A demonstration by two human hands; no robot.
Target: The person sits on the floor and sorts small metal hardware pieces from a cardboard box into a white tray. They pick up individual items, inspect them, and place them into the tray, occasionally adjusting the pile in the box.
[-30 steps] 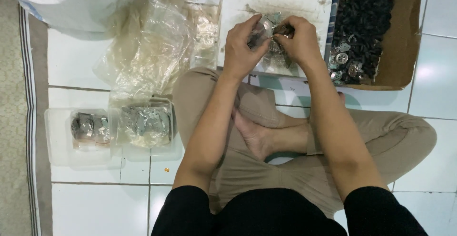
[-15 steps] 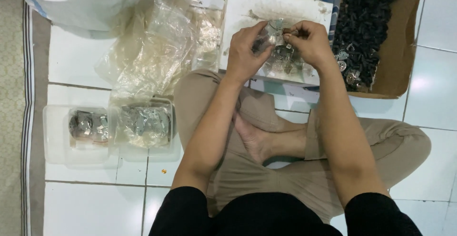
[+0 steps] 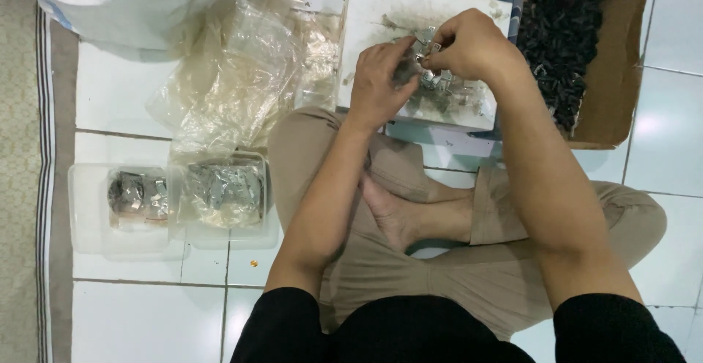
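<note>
You sit cross-legged on white floor tiles [image 3: 124, 312]. A white board [image 3: 381, 11] lies in front of your knees, its near edge over your left shin; its surface is smudged grey. Both hands meet over the board's middle.

Room: to the right, the board's edge sits close to a cardboard box [image 3: 608, 77] full of small dark parts [image 3: 560, 41]. To the left, crumpled clear plastic bags [image 3: 234, 77] lie just beside the board. Two clear tubs [image 3: 88, 216] holding bagged metal pieces stand well apart by your left knee. Open tile shows only at the near left and far right. A white sack [image 3: 139, 4] fills the top left; a striped mat [image 3: 44, 150] runs along the left edge.

Left hand [image 3: 377, 81]: fingers curled, closed on something small and grey; its shape is too hidden to tell.

Right hand [image 3: 469, 44]: thumb and forefinger pinched on a small shiny metal clip [image 3: 432, 46], held just above a loose heap of like clips [image 3: 447, 88] on the board.
</note>
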